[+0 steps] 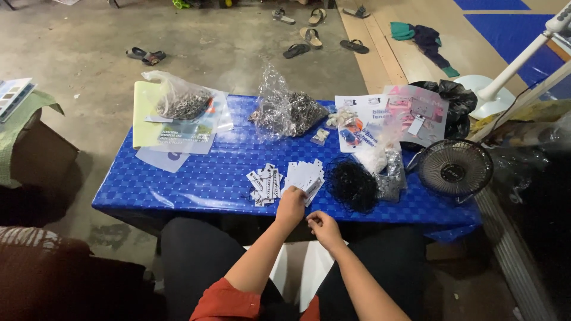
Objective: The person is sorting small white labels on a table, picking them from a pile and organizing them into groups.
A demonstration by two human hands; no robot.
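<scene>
Low table [196,178] in a blue checked cover fills the middle of the view. On its right end sits a small black fan [455,168], with a heap of black cords [354,185] just beside it. Near the front edge, a fan of white cards [304,176] lies beside a loose pile of tags [264,185]. Left hand [290,207] grips those cards. Right hand [324,227] curls closed at the table edge, pinching something too small to tell.

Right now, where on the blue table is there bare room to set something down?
Free: the table's left front, bordered by the papers behind and the white tags to the right. Crowded: the right half, with black cord, bags and fan.
</scene>
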